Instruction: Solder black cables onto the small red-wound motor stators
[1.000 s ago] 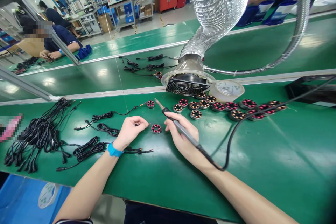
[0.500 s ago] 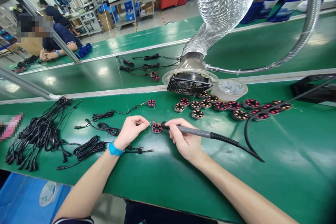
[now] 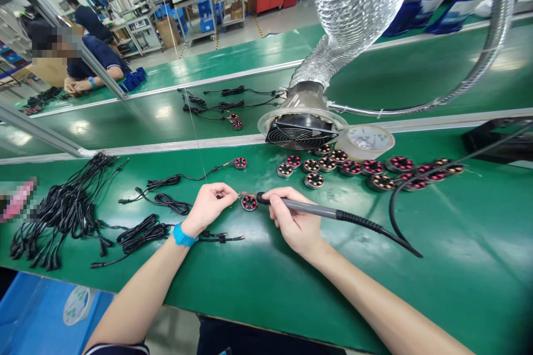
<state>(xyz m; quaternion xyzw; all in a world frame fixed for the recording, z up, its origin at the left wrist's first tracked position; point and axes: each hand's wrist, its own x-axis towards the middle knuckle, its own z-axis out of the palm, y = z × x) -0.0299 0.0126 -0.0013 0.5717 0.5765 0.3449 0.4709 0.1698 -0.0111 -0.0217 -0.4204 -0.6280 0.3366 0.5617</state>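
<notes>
My right hand [image 3: 293, 222] is closed around the grey handle of a soldering iron [image 3: 310, 208], its tip pointing left. The tip is over the upper edge of a small round motor stator [image 3: 249, 203] with red windings, which lies on the green bench. Just left of it, my left hand [image 3: 212, 205] pinches the thin wire end of a black cable [image 3: 171, 203]. Bare wire ends show between the fingertips and the iron's tip; whether they touch is too small to tell. Another stator [image 3: 240, 163], wired to a coiled cable [image 3: 164, 182], lies behind my left hand.
A heap of black cables [image 3: 62, 216] lies at the left. Several stators [image 3: 313, 180] stand right of centre under a fume hood with fan [image 3: 302, 134], beside a plastic tub [image 3: 368, 141]. The iron's cord [image 3: 393, 211] loops across the right. A blue bin [image 3: 33, 310] sits below.
On the green strip behind the bench, the cables with stators have shifted left. Both my hands and the soldering iron stay practically in place.
</notes>
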